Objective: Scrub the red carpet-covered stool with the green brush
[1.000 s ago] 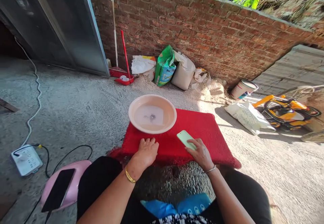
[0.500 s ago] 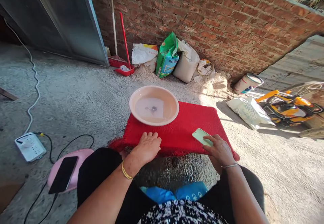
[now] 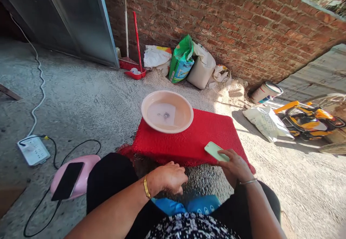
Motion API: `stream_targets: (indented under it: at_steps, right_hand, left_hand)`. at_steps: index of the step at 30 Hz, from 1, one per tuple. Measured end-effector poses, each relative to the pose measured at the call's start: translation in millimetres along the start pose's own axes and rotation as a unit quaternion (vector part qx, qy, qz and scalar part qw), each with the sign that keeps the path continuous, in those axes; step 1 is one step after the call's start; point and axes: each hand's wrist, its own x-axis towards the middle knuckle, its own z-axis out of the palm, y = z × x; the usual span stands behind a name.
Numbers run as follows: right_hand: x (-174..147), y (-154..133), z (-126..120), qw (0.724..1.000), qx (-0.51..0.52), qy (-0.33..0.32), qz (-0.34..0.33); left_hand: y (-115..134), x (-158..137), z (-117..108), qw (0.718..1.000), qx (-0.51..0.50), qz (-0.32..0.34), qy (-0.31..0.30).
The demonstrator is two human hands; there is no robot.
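Observation:
My right hand (image 3: 234, 164) grips the near right end of a pale green phone case (image 3: 215, 151), thumb and fingers at its edge. The case slants over the front right of a red cloth-covered stool or low table (image 3: 213, 127). My left hand (image 3: 171, 177) hovers just in front of the red cloth's near edge, above the gap between my knees. Its fingers are loosely bent and nothing shows in them; the palm side is hidden. A pale pink basin (image 3: 186, 118) stands on the back left of the cloth, with clear liquid and a small dark patch at its bottom.
A black phone (image 3: 67, 181) with a cable lies on a pink stool (image 3: 90, 163) at my left. Beside it is a white power strip (image 3: 34, 150). Sacks (image 3: 181, 60) and a red dustpan (image 3: 136, 75) stand by the brick wall. A yellow toy vehicle (image 3: 310, 120) is at right.
My left hand has left the red cloth and moved back toward me and to the right. My right hand stays on the phone case, shifted slightly. The view has turned a little.

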Motion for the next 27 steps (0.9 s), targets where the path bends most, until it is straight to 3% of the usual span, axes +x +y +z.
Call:
stream_targets:
  at_steps: [3, 7, 10, 13, 17, 20, 23, 25, 27]
  right_hand:
    - [-1.9, -3.6, -5.8, 0.999, 0.041, -0.002, -0.024]
    - [8.4, -66.1, 13.9, 0.976, 0.147, -0.061, -0.151]
    - [25.2, -111.3, 32.1, 0.957, 0.155, -0.069, -0.236]
    - [44.6, -126.4, 45.7, 0.950, 0.136, -0.066, -0.272]
    - [58.0, -91.4, 52.3, 0.973, 0.117, -0.048, -0.192]
    - [50.3, -41.5, 43.6, 0.996, 0.069, 0.017, -0.047]
    - [31.3, -1.6, 27.1, 0.994, 0.001, 0.072, 0.085]
    - [16.7, 5.1, 19.9, 0.990, -0.004, 0.091, 0.104]
    - [3.8, -8.2, 21.1, 0.993, 0.038, 0.096, 0.056]
  left_hand:
    - [-1.1, -1.8, -1.6, 1.000, 0.001, 0.001, -0.004]
    - [0.2, 4.2, 3.4, 0.999, 0.008, 0.032, -0.040]
    - [0.4, 8.3, 8.1, 0.996, 0.006, 0.061, -0.059]
    - [-0.4, 10.5, 10.9, 0.996, 0.000, 0.071, -0.054]
    - [1.5, 13.0, 11.8, 0.998, -0.011, 0.046, -0.032]
    - [5.3, 14.0, 9.3, 0.999, -0.012, 0.031, -0.026]
    - [4.1, 10.9, 1.2, 0.999, -0.009, 0.027, -0.045]
    - [-3.3, 6.2, -6.3, 0.999, -0.015, 0.019, -0.041]
    - [-15.7, 1.3, -12.6, 1.000, -0.023, -0.003, -0.007]
